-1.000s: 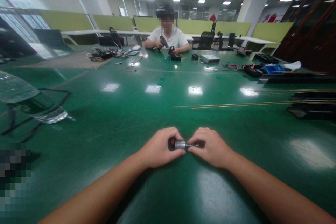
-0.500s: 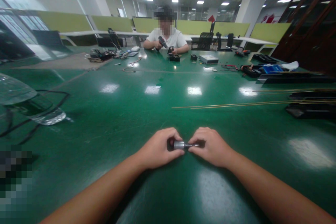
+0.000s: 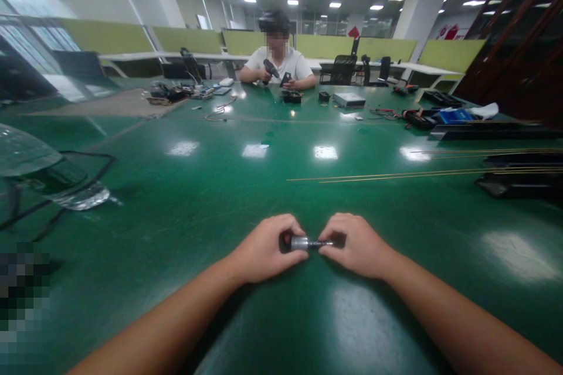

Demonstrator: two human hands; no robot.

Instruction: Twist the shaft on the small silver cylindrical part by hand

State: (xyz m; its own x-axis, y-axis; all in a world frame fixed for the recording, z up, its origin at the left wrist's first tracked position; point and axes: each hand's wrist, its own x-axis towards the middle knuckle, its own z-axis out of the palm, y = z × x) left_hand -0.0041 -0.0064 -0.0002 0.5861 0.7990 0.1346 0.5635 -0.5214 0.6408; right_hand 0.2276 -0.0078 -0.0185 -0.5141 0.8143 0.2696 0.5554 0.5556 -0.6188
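Note:
A small silver metal cylinder [image 3: 299, 243] with a thin dark shaft [image 3: 315, 244] lies sideways between my hands, low over the green table [image 3: 246, 328]. It looks like a small motor, though its exact kind is unclear. My left hand [image 3: 266, 249] is closed round the cylinder, thumb below and fingers above, hiding its left end. At the other side, the thumb and fingers of my right hand [image 3: 354, 246] are curled round the end of the shaft. Whether those fingertips press firmly on it is hard to see.
Thin brass-coloured rods [image 3: 396, 175] stretch in from the right, by black channel pieces [image 3: 519, 183]. A clear plastic bottle [image 3: 44, 164] and black cable [image 3: 112, 158] are at left. Across the table a person [image 3: 281, 64] holds a power drill [image 3: 270, 68], near several parts and tools.
My right hand has shifted slightly to the right along the shaft, so a bit more of it shows. My left hand and the cylinder have stayed nearly still.

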